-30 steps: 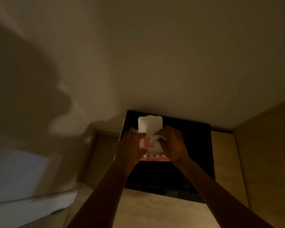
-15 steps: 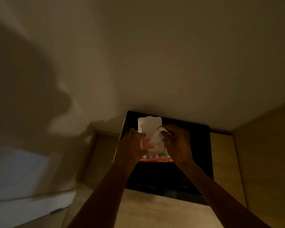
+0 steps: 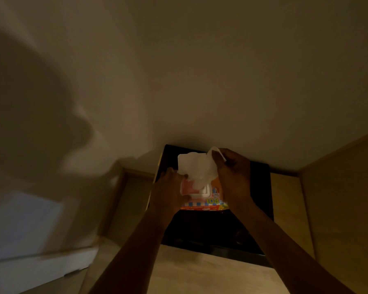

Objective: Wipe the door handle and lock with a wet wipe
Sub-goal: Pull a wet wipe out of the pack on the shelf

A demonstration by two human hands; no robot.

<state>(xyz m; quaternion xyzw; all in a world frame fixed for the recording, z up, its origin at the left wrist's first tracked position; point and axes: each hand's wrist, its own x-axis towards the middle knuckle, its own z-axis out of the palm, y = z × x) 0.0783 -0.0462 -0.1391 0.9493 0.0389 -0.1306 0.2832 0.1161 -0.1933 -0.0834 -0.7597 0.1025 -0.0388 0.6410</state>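
A colourful pack of wet wipes (image 3: 204, 203) lies on a black surface (image 3: 257, 187), its white lid flipped up towards the wall. My left hand (image 3: 170, 188) grips the pack's left side and holds it down. My right hand (image 3: 232, 175) pinches a white wet wipe (image 3: 198, 168), which is drawn up out of the pack's opening and hangs between the opening and my fingers. No door handle or lock is in view.
A plain pale wall (image 3: 200, 71) rises right behind the black surface. Light wooden panels (image 3: 338, 198) flank it on the right and wood (image 3: 200, 274) lies in front. A white baseboard (image 3: 40, 268) runs along the lower left. The light is dim.
My right hand has risen up and to the right, drawing the wipe further out of the pack. My left hand has stayed on the pack.
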